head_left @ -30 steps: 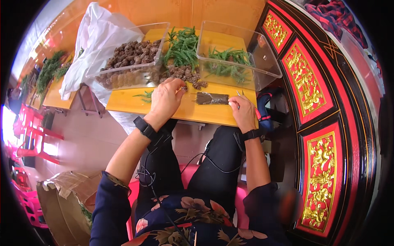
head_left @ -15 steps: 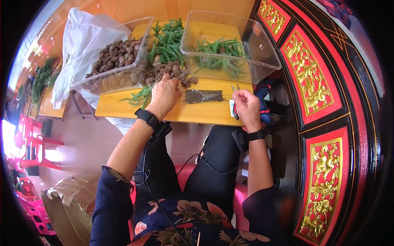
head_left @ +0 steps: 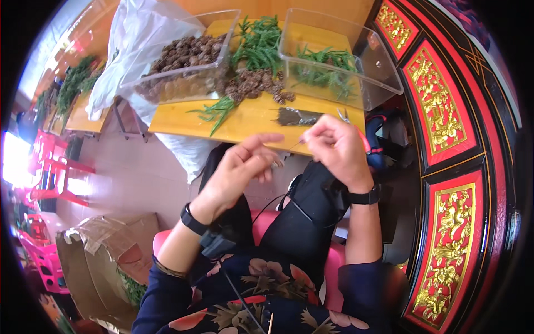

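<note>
A tall red and black panel with gold carving (head_left: pixel 436 103) filled the right side. The yellow bench (head_left: pixel 250 119) stood beyond the knees, a white sheet of plastic or cloth (head_left: pixel 130 33) draped at its far left and a torn cardboard box (head_left: pixel 100 267) on the floor, near left. Two clear bins sat at the far side of the bench: the left bin (head_left: pixel 178 74) held brown cones, the right bin (head_left: pixel 339 73) green sprigs. Between them lay a heap of green sprigs (head_left: pixel 258 42), with a pile of cones (head_left: pixel 253 83) just nearer.

The left hand (head_left: pixel 242 167) hung before the near edge, index finger outstretched; blur hid whether its grip held anything. The right hand (head_left: pixel 334 147), to its right, had thumb and finger pinched together on a thin wire (head_left: pixel 296 145), which pointed left toward the other hand. A loose sprig (head_left: pixel 217 113) lay left of the cones; a dark wire bundle (head_left: pixel 297 117) rested to their near right, just beside a tool's metal tips (head_left: pixel 343 115).
</note>
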### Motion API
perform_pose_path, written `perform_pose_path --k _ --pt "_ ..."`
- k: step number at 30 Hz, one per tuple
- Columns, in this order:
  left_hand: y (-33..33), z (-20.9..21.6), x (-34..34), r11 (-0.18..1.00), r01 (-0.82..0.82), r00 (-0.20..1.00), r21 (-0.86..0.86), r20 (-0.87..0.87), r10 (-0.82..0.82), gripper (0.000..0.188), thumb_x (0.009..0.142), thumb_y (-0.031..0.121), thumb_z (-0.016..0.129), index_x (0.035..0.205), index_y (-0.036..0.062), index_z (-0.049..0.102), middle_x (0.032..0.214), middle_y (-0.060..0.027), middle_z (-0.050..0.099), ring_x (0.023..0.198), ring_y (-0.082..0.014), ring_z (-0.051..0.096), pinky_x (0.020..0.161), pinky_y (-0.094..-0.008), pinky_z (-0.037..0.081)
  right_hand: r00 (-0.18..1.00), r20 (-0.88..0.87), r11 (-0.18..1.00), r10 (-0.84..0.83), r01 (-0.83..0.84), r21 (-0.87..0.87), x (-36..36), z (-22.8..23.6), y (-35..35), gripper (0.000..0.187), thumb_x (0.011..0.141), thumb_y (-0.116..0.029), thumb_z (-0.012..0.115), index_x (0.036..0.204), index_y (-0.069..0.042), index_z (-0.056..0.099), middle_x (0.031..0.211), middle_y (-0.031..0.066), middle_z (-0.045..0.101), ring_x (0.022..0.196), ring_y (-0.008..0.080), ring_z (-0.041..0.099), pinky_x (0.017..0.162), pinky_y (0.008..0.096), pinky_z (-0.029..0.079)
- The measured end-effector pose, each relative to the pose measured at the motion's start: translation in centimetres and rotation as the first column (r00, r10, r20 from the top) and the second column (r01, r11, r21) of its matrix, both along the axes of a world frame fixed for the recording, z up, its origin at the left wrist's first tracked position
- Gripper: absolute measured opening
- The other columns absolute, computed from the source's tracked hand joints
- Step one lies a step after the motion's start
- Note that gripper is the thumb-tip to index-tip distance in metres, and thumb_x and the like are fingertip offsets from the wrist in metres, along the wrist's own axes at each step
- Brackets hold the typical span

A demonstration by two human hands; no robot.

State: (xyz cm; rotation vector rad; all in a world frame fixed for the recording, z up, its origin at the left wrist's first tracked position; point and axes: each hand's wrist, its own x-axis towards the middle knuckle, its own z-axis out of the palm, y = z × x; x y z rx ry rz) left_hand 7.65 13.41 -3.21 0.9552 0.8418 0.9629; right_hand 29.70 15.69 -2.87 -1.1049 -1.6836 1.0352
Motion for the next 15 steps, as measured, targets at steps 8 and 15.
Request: perform_pose_path --k 8,15 --pt "-9.8 -0.3 -5.6 0.998 0.059 0.978 0.023 -0.2 -0.053 0.018 0.094 0.014 0.058 0.107 0.002 0.062 0.074 0.0057 0.054 0.062 -0.0014 0.046 0.055 -0.0157 0.036 0.965 -0.131 0.947 0.228 -0.251 -0.202 -8.9 1.6 -7.5 0.008 0.089 -0.006 0.063 0.091 0.001 0.06 0.082 0.0046 0.066 0.069 0.0044 0.059 0.063 0.0191 0.048" --pt "-14.1 0.1 -9.4 0.998 -0.059 0.998 0.033 -0.018 0.059 0.014 0.096 0.017 0.056 0.093 0.004 0.061 0.077 0.004 0.057 0.059 -0.0019 0.046 0.053 -0.0149 0.033 0.957 -0.209 0.967 0.2 -0.228 -0.118 -14.5 2.2 -13.2 0.011 0.091 -0.009 0.062 0.094 0.002 0.061 0.082 0.0033 0.066 0.076 0.0071 0.061 0.069 0.022 0.049"
